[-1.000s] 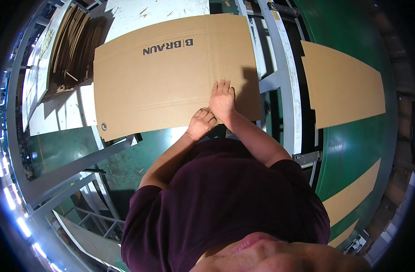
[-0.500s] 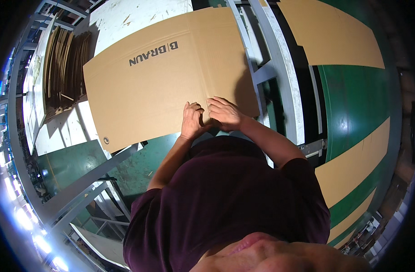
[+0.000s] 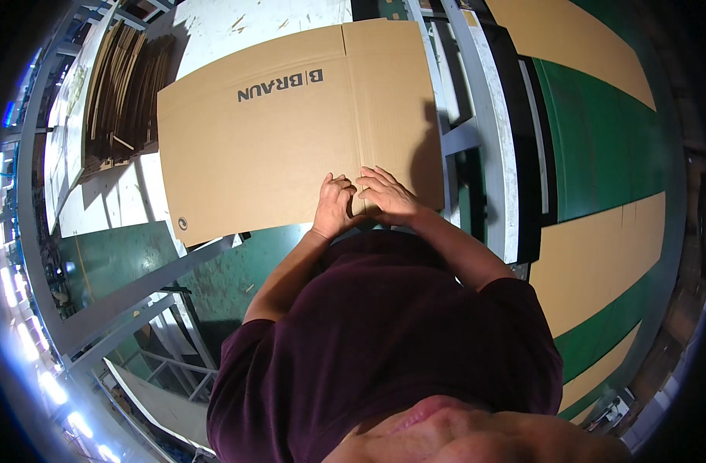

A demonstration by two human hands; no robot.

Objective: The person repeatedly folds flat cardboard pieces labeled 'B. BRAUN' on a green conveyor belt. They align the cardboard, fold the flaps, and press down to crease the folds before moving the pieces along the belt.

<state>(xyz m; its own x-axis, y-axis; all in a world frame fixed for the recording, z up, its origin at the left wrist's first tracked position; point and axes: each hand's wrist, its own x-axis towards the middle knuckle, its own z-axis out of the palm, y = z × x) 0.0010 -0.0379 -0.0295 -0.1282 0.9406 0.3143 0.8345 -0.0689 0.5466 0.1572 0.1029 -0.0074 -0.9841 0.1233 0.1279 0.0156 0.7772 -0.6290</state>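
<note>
A large flat brown cardboard sheet (image 3: pixel 268 147) with dark printing lies in front of me, its near edge close to my waist. A crease runs across it from the near edge to a short dark slit at the far edge. My left hand (image 3: pixel 335 207) is just left of that crease at the near edge, fingers bent onto the cardboard and thumb toward the other hand. My right hand (image 3: pixel 389 197) rests just right of it, fingers stretched over the sheet. The undersides of both hands are hidden.
Several cardboard pieces stand in a stack (image 3: pixel 125 92) at the left on a white board (image 3: pixel 252 17). To the right runs a grey metal frame (image 3: pixel 492 154); beyond it a green belt (image 3: pixel 600 139) carries more cardboard sheets (image 3: pixel 600 247). A grey bar (image 3: pixel 160 282) crosses at the lower left.
The view has shifted slightly, so the sheet and hands appear a little farther right. The sheets on the green belt have moved toward the far end. Both hands remain beside the crease.
</note>
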